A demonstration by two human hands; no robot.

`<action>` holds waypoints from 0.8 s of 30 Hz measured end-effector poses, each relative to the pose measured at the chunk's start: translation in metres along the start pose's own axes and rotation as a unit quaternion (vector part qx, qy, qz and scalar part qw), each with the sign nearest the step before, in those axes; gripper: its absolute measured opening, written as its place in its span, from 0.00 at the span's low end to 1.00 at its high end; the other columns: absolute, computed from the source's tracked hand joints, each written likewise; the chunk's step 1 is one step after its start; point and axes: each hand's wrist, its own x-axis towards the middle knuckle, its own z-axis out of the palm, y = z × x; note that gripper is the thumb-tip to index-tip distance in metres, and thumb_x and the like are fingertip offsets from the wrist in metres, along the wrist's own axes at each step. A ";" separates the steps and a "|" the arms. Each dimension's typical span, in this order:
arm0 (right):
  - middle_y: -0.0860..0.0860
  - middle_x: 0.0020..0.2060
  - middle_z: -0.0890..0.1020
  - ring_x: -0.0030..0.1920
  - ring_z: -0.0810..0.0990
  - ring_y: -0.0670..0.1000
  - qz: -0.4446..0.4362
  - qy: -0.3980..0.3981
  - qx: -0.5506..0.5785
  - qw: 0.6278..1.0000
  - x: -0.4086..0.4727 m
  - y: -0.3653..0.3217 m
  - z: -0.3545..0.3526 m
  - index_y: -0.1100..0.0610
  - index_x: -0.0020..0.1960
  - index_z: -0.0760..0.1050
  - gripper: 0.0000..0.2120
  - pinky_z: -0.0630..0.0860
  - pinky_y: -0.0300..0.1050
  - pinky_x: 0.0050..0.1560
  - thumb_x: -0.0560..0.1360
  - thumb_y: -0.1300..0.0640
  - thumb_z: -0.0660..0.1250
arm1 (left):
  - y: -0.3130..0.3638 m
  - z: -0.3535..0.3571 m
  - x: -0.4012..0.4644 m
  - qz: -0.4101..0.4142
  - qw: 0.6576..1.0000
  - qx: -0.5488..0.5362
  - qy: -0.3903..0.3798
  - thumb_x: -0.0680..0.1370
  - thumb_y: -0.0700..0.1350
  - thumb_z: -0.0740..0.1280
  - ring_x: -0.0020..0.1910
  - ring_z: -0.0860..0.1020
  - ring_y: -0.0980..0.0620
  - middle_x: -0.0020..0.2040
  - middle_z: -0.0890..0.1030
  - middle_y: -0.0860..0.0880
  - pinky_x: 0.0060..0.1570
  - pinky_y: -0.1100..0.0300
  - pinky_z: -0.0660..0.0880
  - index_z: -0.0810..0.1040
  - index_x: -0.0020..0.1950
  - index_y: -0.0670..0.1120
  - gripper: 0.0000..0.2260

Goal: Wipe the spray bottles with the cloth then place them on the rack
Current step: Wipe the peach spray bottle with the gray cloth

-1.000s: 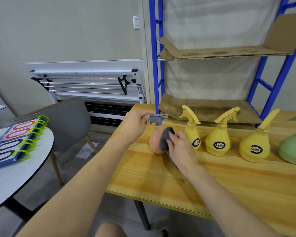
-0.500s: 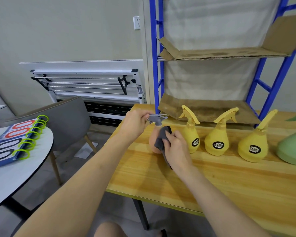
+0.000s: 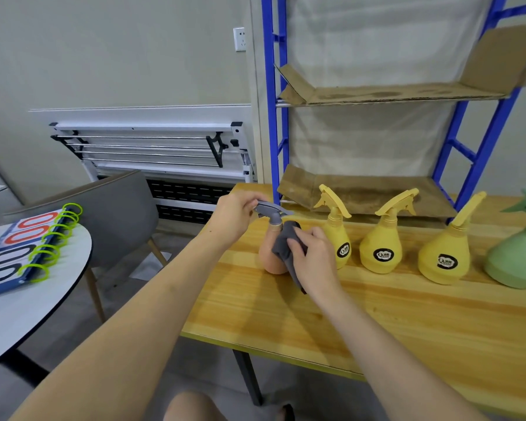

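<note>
A peach spray bottle (image 3: 269,256) with a grey trigger head stands at the left end of the wooden table (image 3: 377,317). My left hand (image 3: 236,218) grips its grey head. My right hand (image 3: 312,258) presses a dark grey cloth (image 3: 284,249) against the bottle's right side, near the neck. To the right stand three yellow spray bottles (image 3: 336,238), (image 3: 383,249), (image 3: 445,256) in a row, then a green one (image 3: 516,262) at the frame edge. Behind them rises the blue rack (image 3: 269,95) with cardboard-lined shelves.
A grey chair (image 3: 119,208) stands left of the table. A round white table (image 3: 34,296) at far left carries a flip scoreboard (image 3: 22,247) with green rings. A folded white drying rack (image 3: 152,150) leans on the wall. My knee shows at the bottom.
My right hand has slid the cloth up the bottle's side, from the belly toward the neck. The left hand still holds the grey head.
</note>
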 end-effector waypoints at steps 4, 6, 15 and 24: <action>0.50 0.47 0.75 0.48 0.76 0.45 0.061 -0.048 0.150 0.986 0.000 -0.010 0.008 0.49 0.63 0.81 0.12 0.69 0.35 0.48 0.81 0.57 0.66 | -0.004 0.003 0.002 0.012 0.998 0.013 0.066 0.84 0.35 0.62 0.50 0.70 0.48 0.51 0.70 0.44 0.49 0.77 0.65 0.85 0.57 0.45 0.13; 0.50 0.48 0.76 0.50 0.77 0.47 0.059 -0.077 0.140 0.985 -0.005 -0.004 0.012 0.49 0.64 0.82 0.13 0.71 0.40 0.51 0.81 0.57 0.66 | -0.005 0.002 0.004 0.001 0.997 0.007 0.075 0.84 0.34 0.61 0.51 0.71 0.49 0.52 0.69 0.45 0.48 0.76 0.64 0.85 0.58 0.43 0.13; 0.46 0.51 0.75 0.52 0.75 0.40 0.047 -0.072 0.140 0.986 0.011 -0.019 0.005 0.49 0.68 0.79 0.16 0.68 0.25 0.49 0.82 0.59 0.66 | -0.008 0.002 -0.001 0.006 0.999 -0.001 0.039 0.86 0.40 0.59 0.48 0.73 0.56 0.56 0.72 0.46 0.55 0.72 0.70 0.80 0.67 0.47 0.14; 0.47 0.49 0.74 0.51 0.76 0.48 0.032 -0.100 0.070 0.992 0.000 -0.008 0.014 0.50 0.69 0.78 0.17 0.70 0.39 0.52 0.82 0.58 0.66 | -0.004 -0.002 0.001 0.025 0.999 -0.006 -0.026 0.84 0.41 0.63 0.51 0.74 0.54 0.58 0.73 0.50 0.52 0.66 0.69 0.77 0.71 0.53 0.16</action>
